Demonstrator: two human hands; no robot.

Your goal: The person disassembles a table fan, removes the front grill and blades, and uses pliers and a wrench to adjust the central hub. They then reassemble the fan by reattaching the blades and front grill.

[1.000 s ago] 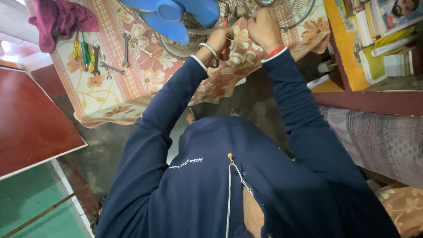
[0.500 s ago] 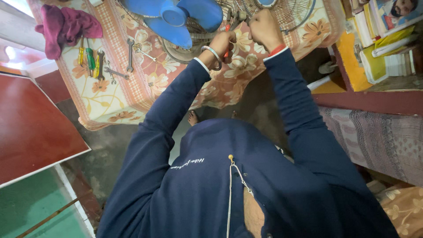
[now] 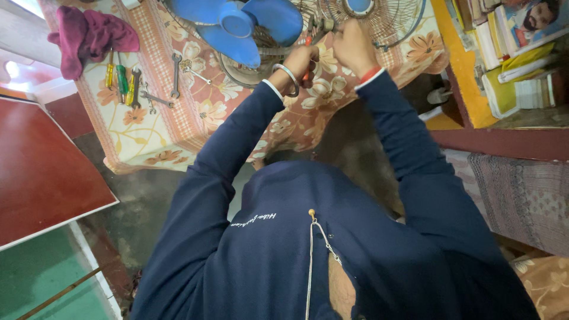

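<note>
A blue fan blade [image 3: 237,26] lies on a wire fan guard [image 3: 385,21] on a table covered with a floral cloth [image 3: 178,124]. My left hand [image 3: 299,62], with a metal bangle on its wrist, is closed around a red-handled tool [image 3: 306,74] just right of the blade. My right hand [image 3: 352,44] is a fist against the guard's wires, beside a small metal part [image 3: 326,25]; what its fingers pinch is hidden. Both arms are in dark blue sleeves.
Spanners and screwdrivers [image 3: 133,86] lie in a row on the cloth at the left, under a maroon rag [image 3: 89,35]. A red board [image 3: 41,172] stands at the left. A yellow shelf with books [image 3: 510,53] is at the right.
Both hands stay at the fan, close together. The view has drifted slightly, so the table sits a little lower and further right in the picture.
</note>
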